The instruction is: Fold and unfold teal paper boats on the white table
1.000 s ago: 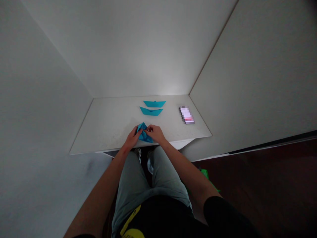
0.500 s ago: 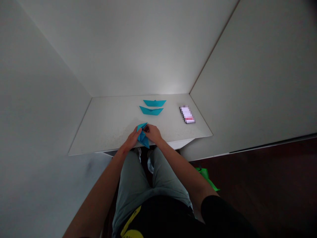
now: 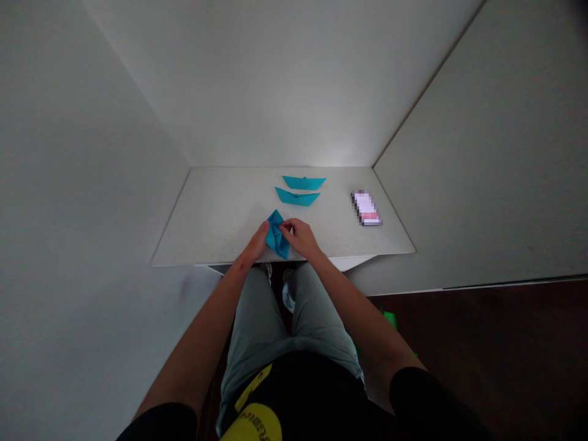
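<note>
Head view shows left hand [image 3: 255, 244] and right hand [image 3: 301, 237] both pinching the half-folded blue paper piece [image 3: 277, 234]; better press each crease flat on the white table [image 3: 215, 214].

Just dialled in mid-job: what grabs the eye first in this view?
The bright blue folded paper at the near edge of the white table, pinched between the left hand and the right hand. Behind it lie two finished blue paper boats, one behind the other toward the wall. To their right a phone lies flat, its screen blurred.
</note>
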`<state>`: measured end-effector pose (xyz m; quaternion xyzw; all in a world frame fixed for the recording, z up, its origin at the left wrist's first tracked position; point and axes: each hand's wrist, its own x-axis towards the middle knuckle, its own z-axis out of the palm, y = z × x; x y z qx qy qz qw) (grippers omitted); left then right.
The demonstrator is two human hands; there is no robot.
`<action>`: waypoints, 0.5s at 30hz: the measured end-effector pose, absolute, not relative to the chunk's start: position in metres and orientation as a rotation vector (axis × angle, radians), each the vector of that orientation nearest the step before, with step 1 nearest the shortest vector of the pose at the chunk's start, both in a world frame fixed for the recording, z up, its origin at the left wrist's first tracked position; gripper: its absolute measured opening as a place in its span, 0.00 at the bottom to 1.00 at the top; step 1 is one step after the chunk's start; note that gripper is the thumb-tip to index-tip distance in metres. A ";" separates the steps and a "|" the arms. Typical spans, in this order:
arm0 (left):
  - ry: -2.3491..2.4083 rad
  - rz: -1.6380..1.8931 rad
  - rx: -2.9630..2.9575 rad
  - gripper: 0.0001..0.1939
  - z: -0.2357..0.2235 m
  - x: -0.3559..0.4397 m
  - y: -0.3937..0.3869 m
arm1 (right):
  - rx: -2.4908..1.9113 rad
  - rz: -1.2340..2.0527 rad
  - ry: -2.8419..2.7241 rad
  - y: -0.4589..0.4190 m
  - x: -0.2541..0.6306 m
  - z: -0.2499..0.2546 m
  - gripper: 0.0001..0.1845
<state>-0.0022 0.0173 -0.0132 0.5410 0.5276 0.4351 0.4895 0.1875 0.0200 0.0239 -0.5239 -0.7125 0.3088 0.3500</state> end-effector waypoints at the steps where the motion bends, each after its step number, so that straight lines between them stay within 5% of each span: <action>1: 1.252 1.060 1.327 0.33 -0.012 -0.002 0.016 | -1.379 0.812 -1.827 0.021 0.186 0.027 0.10; 5: 1.133 1.045 1.382 0.27 -0.005 0.001 0.011 | -1.454 0.821 -1.789 0.025 0.180 0.034 0.16; 15: 1.130 1.018 1.403 0.32 -0.008 0.001 0.010 | -1.480 0.833 -1.790 0.034 0.186 0.028 0.06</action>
